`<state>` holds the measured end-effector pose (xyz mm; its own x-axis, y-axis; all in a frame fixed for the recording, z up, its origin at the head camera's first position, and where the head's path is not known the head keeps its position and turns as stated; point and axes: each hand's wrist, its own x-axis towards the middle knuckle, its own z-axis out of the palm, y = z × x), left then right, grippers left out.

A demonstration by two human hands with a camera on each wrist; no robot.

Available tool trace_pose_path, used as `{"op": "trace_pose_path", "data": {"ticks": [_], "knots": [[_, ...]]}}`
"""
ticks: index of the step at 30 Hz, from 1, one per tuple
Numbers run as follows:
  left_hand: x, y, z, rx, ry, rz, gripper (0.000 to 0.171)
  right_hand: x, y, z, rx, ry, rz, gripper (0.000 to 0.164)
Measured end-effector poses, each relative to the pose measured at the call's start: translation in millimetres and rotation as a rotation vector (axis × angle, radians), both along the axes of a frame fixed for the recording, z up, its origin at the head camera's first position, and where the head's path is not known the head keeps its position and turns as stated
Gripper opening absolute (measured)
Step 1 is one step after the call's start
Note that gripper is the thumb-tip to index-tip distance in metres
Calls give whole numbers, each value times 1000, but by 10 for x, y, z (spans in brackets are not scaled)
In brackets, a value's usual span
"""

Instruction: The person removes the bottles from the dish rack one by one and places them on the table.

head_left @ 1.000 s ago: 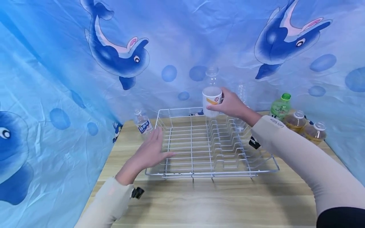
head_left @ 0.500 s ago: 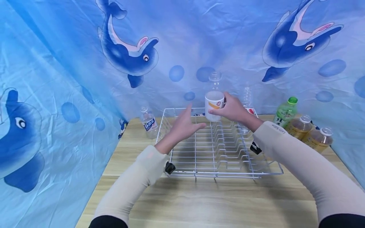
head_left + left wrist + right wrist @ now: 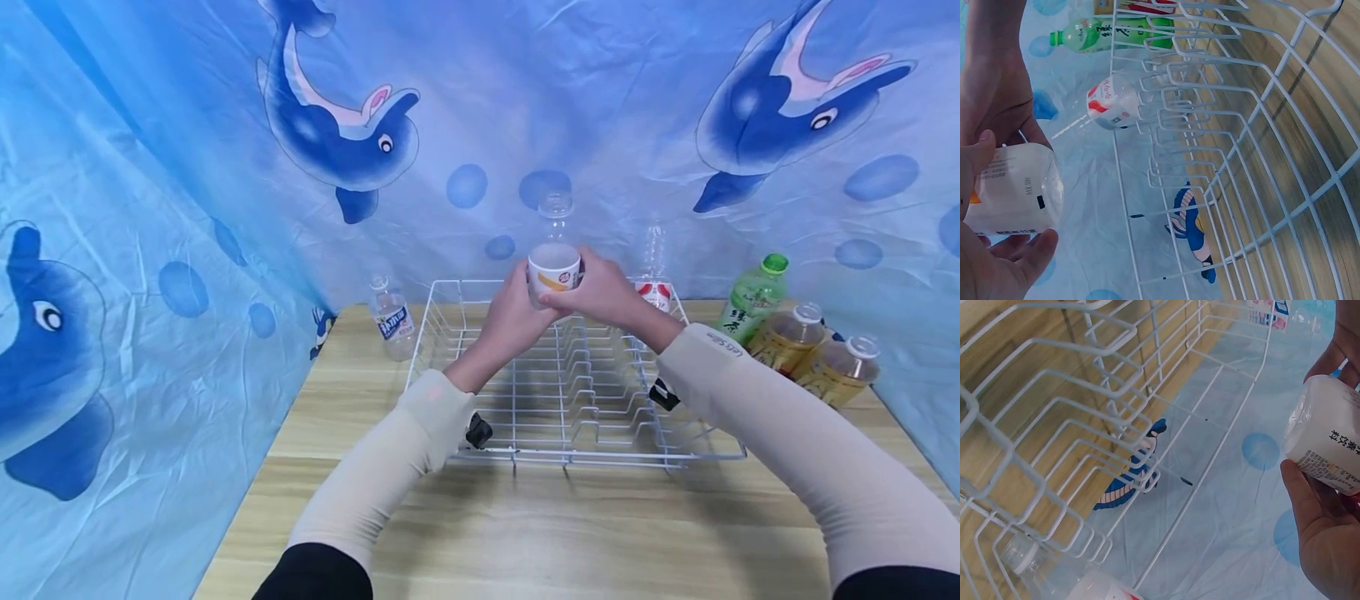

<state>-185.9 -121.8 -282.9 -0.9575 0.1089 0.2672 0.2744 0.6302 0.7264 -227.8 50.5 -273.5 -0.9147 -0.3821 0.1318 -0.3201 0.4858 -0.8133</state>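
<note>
A clear, capless plastic bottle (image 3: pixel 553 271) with a white and orange label is held up over the back of the white wire dish rack (image 3: pixel 536 454). My right hand (image 3: pixel 607 287) grips it from the right, thumb across the label. From the left, my left hand (image 3: pixel 517 317) holds the bottle low on its side. In the left wrist view the bottle (image 3: pixel 1019 187) lies between both hands, its clear base towards the rack. The right wrist view shows the same base of the bottle (image 3: pixel 1329 434) above the right hand's fingers (image 3: pixel 1300 494).
Left of the rack stands a clear bottle (image 3: pixel 393 323) with a blue label. Behind its right side is a clear bottle (image 3: pixel 654 293) with a red and white label. Further right are a green bottle (image 3: pixel 753 300) and two amber bottles (image 3: pixel 787 337). A dolphin-print sheet (image 3: pixel 480 125) hangs behind the table.
My left hand has moved right, from the rack's left side to the bottle, and now holds it. The right hand keeps its grip on the bottle at nearly the same spot.
</note>
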Motion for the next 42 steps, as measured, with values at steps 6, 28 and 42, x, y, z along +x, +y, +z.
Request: {"op": "trace_pose_path", "data": {"ticks": [6,28,42], "knots": [[14,-61,-21,7,-2,22,85,48,-55,21,30,-31,30,90],[23,-413,-25,16,-47,111,81,1004,1271,-259,609,107,98,96],[261,-985,217,11,-69,186,88,1407,1732,-831,516,10,37,95]]}}
